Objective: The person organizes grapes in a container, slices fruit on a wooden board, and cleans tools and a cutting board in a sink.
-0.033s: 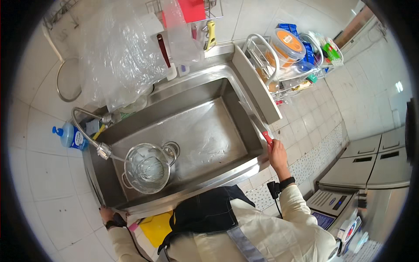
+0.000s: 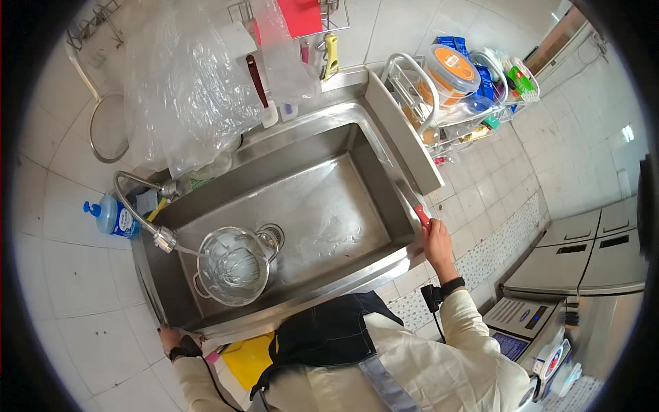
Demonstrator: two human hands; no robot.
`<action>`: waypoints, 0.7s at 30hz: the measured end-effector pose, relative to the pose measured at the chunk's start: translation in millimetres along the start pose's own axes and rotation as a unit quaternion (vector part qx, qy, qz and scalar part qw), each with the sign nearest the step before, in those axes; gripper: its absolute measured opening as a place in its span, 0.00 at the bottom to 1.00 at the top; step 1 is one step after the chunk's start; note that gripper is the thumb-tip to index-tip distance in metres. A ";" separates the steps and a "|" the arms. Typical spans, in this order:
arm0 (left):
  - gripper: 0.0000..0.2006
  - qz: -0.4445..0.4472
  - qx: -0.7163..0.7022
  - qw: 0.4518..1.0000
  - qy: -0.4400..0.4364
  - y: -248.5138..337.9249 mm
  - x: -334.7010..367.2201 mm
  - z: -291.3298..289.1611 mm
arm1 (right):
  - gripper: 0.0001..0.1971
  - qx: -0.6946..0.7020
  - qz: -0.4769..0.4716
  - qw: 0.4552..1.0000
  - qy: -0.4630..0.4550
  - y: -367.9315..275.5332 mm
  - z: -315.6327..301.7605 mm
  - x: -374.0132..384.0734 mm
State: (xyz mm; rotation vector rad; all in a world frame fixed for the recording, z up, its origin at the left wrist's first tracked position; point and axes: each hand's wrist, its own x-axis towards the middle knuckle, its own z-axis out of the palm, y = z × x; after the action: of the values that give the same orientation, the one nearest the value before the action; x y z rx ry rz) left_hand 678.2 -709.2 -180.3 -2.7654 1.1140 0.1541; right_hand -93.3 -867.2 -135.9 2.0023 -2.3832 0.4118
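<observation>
My right hand point(image 2: 438, 242) is wrapped round the red handle of a knife point(image 2: 421, 216) at the sink's right front corner. Its thin blade points away along the right rim and blends with the metal. At the left front corner of the steel sink point(image 2: 309, 312), my left hand point(image 2: 168, 338) is close to the outer edge, its fingers too small and hidden to make out. Inside the sink, a metal pot point(image 2: 233, 296) with a whisk point(image 2: 237, 264) in it sits below the curved faucet point(image 2: 163, 237), from which water seems to run. A second round metal vessel is partly hidden behind the pot.
Behind the sink hang clear plastic bags point(image 2: 185, 89), a dark-handled spatula point(image 2: 257, 82), a yellow peeler point(image 2: 331, 55) and a round strainer point(image 2: 108, 127). A blue pump bottle point(image 2: 113, 218) stands left. A wire rack point(image 2: 395, 72) with containers is at back right. Yellow cloth point(image 2: 248, 360) shows below.
</observation>
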 end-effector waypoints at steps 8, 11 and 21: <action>0.16 -0.026 0.187 0.982 -0.009 7.8 8.2 -7.1 | 0.13 -0.024 0.051 0.998 -0.005 -2.4 8.6 1.4; 0.18 -0.025 0.192 0.981 0.001 -9.6 -0.6 -10.9 | 0.13 -0.034 0.028 0.999 -0.005 -9.9 11.9 10.8; 0.15 -0.092 -0.259 0.936 0.221 12.9 -15.1 -110.7 | 0.27 -0.065 -0.003 0.998 -0.013 10.1 20.9 -2.1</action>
State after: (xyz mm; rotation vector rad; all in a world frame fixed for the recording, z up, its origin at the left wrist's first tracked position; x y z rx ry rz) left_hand 662.5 -728.3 -70.7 -3.4847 0.9995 -0.2509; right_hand -99.3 -867.8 -158.4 1.9708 -2.3510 0.2244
